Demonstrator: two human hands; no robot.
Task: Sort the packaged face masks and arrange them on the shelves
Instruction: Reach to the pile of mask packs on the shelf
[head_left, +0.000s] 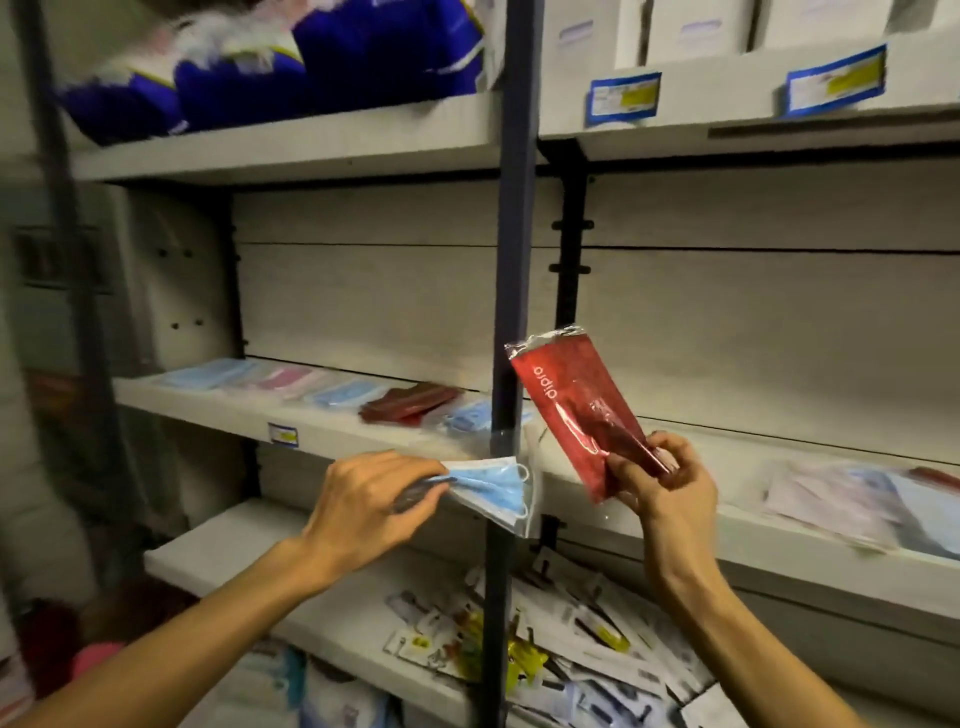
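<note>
While the left hand (363, 499) pinches a blue mask pack (493, 493) before the middle shelf's (249, 415) front edge and the right hand (660, 483) grips a red pack (566, 410) upright, sorting seems underway; next, each probably joins its matching colour in the row.

A single wide-angle head-worn view looks forward and slightly down from close range at the pale grey metal shelves (311, 415), their dark blue upright post (511, 260) near centre frame.

Both arms raised — left hand (363, 501) and right hand (660, 480) pinching.
</note>
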